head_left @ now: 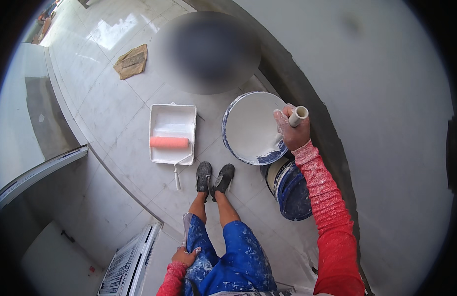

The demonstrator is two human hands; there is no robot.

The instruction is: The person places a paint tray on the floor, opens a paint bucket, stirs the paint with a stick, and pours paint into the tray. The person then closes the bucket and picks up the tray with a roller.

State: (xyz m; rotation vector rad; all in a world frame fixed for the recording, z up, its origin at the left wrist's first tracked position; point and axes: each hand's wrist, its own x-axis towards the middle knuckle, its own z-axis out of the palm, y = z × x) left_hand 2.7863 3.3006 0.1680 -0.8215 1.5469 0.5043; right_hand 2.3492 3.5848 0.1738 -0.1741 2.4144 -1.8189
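A white pole (295, 119) is clasped by the right hand (296, 132), slanting lower-left over the bucket (272, 157) near centre, the left hand (186, 256) showing no clear grip.

Bright, soft light here, and look at the tiled floor (110, 32) toward eleven o'clock, white glare blazing off the gloss! Dimmer at eight, the grey recess (36, 212) sinking into shade. Just before twelve, a heavy oval blur (208, 52) swallows all detail; between one and two, a faint smudge (353, 22). Dead centre, the paint bucket (273, 157) reads crisp, while fisheye distortion bows the white track (40, 175) near nine, blackness ringing everything.
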